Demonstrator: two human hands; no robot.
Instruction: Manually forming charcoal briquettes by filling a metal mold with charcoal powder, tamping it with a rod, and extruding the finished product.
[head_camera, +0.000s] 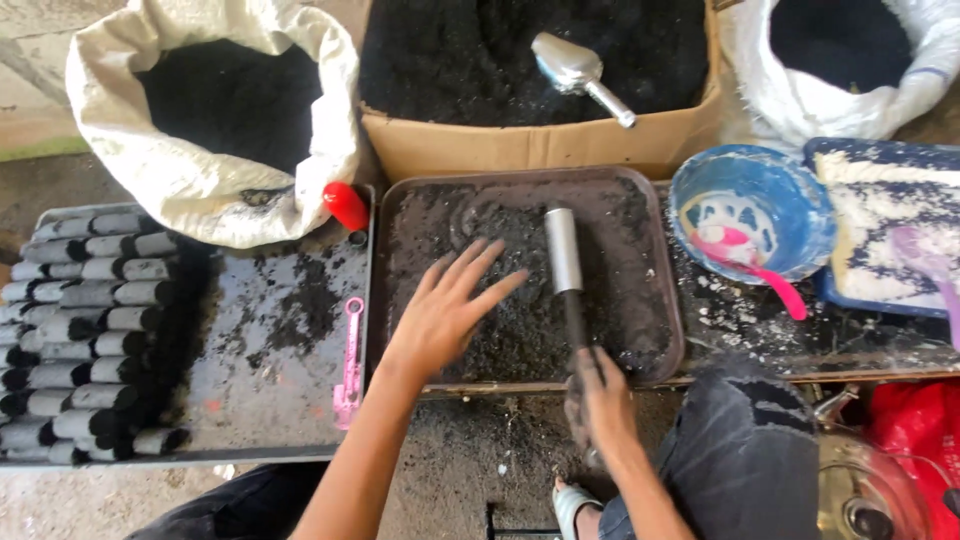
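Fingers of the left hand (440, 315) spread flat on the black powder in the brown tray (660, 340); right hand (597, 405) grips the rod of a metal tube (563, 250), seemingly standing in that powder. Many black cylinders (95, 330) already lie stacked left; plenty of powder remains in the tray.

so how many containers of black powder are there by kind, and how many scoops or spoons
sacks: 2, a cream sack and a white sack
cardboard box: 1
brown tray: 1
metal scoop: 1
pink spoon in the blue bowl: 1
total: 6
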